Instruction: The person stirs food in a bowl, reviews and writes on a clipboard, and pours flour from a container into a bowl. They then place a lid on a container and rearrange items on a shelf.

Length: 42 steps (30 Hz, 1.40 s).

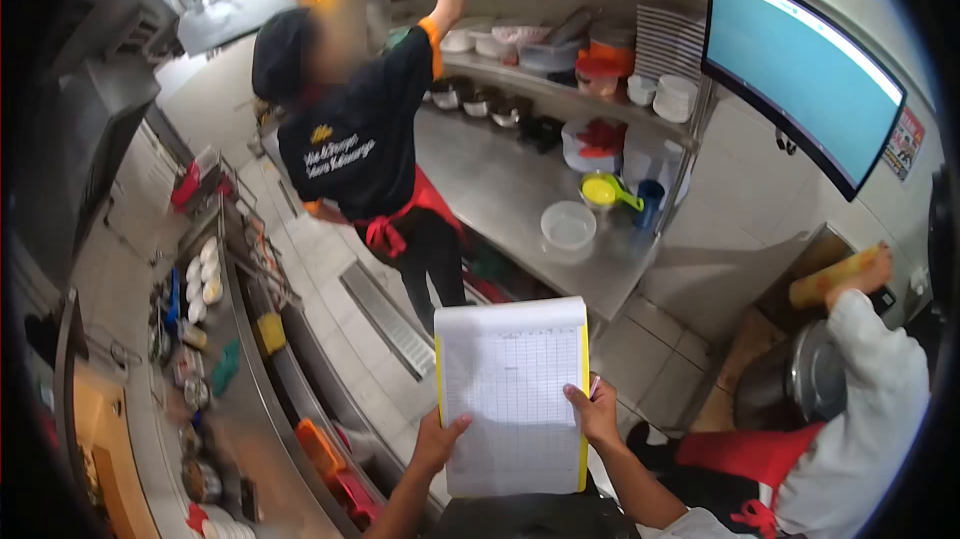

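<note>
In front of me is a yellow-edged clipboard (583,469) carrying a white sheet with a printed table (515,389); its top is covered by a curled page, so no clip shows. My left hand (437,439) grips the lower left edge, thumb lying on the paper. On the right edge, my right hand (597,414) is closed with its thumb on the sheet. A thin pen (595,386) sticks up from the fingers of that hand.
A person in a black shirt (350,139) reaches up to a shelf beside a steel counter (450,159). At right, a person in a white sleeve (850,389) holds a yellowish container (835,277) near a large pot (800,379). A monitor (800,69) hangs upper right.
</note>
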Available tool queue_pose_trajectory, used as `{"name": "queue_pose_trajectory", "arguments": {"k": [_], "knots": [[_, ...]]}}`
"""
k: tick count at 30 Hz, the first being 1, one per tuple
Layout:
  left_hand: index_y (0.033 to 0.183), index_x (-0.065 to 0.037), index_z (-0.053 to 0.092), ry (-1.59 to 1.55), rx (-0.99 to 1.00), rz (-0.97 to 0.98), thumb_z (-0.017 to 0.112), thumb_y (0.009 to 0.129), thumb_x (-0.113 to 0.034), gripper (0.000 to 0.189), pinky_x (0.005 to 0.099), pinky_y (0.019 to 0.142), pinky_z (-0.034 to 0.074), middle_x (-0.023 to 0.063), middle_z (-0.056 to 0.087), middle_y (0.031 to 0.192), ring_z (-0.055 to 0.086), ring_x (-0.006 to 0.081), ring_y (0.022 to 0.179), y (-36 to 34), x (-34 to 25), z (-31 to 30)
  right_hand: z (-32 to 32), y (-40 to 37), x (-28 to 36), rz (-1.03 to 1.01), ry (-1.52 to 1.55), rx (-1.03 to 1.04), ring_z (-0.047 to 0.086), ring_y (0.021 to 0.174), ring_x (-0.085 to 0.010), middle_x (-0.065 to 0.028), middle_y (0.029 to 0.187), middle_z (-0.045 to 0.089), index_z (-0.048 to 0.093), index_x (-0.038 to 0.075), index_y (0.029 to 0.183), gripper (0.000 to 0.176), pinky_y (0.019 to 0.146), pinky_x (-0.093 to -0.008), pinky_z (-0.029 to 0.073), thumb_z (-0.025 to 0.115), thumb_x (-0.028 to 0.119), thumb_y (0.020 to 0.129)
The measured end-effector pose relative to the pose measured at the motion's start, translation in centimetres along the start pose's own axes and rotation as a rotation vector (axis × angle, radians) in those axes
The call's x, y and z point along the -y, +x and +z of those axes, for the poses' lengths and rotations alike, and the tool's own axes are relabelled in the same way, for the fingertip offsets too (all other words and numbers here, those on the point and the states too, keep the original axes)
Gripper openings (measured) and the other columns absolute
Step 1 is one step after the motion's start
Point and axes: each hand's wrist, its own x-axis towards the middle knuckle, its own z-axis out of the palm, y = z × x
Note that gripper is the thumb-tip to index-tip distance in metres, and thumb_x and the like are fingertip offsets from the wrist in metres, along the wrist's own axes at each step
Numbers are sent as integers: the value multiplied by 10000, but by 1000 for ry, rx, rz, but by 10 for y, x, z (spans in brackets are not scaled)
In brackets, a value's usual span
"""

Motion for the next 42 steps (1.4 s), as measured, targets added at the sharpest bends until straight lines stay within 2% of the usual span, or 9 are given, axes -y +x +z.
{"name": "queue_pose_trajectory", "arguments": {"k": [8, 14, 21, 24, 27, 31, 34, 37, 42], "knots": [[1144, 45, 602, -75, 23, 55, 659, 926, -185, 322, 303, 821, 510, 86, 676, 1027, 625, 148, 906, 147, -53, -8, 48, 124, 44, -126, -77, -61, 605, 816, -102, -55, 919, 680, 639, -32, 1021, 166, 730, -272, 489, 636, 88, 907], [1135, 43, 611, -150, 266, 59, 677, 915, -256, 377, 307, 821, 504, 81, 672, 1032, 621, 151, 912, 272, -77, -25, 78, 199, 41, -132, -262, -301, 567, 739, -80, -37, 858, 655, 628, -35, 976, 151, 672, -260, 466, 624, 104, 918], [1178, 42, 600, -63, 383, -16, 639, 931, -210, 355, 327, 843, 493, 93, 669, 1081, 616, 158, 949, 438, -62, -85, 102, 262, -4, 85, -902, -145, 576, 638, -131, -80, 807, 665, 624, -38, 974, 235, 595, -279, 452, 591, 193, 943], [1152, 49, 610, 69, 343, 5, 647, 924, -221, 356, 325, 823, 498, 101, 679, 1033, 623, 152, 925, 496, -66, -109, 113, 274, -33, 36, -834, -152, 608, 630, -157, -107, 886, 674, 627, -45, 966, 313, 578, -274, 449, 558, 260, 956], [1116, 58, 623, 114, 335, -35, 652, 914, -217, 343, 317, 816, 496, 96, 683, 1001, 624, 149, 911, 551, -58, -128, 140, 290, -34, 344, -241, -271, 647, 667, -164, -101, 860, 674, 640, -12, 936, 421, 592, -265, 464, 481, 373, 999], [1144, 58, 608, 195, 271, -107, 663, 901, -235, 385, 326, 831, 494, 109, 681, 1025, 632, 172, 924, 606, -50, -134, 149, 339, -50, 83, -448, -207, 577, 558, -142, -95, 773, 659, 641, -17, 996, 512, 534, -277, 439, 369, 415, 1032], [1208, 52, 573, 263, 198, -87, 655, 912, -236, 421, 324, 873, 480, 121, 664, 1094, 609, 173, 1003, 638, -44, -125, 164, 397, -30, 85, -581, -288, 587, 621, -149, -108, 757, 639, 627, -7, 967, 288, 588, -313, 469, 456, 220, 1017], [1204, 38, 585, 27, 340, -194, 645, 924, -235, 395, 320, 875, 479, 113, 662, 1096, 606, 175, 1001, 658, -49, -117, 153, 465, -58, -287, -695, -251, 634, 904, -291, -186, 1056, 636, 561, -7, 993, 102, 788, -369, 495, 536, 84, 955], [1171, 63, 558, 246, 282, -76, 592, 965, -185, 324, 294, 802, 515, 94, 668, 1044, 627, 142, 903, 684, -42, -106, 149, 541, -83, -421, -773, -195, 482, 1238, -402, -237, 1401, 445, 460, 14, 1099, 238, 1007, -435, 401, 580, 19, 894]]}}
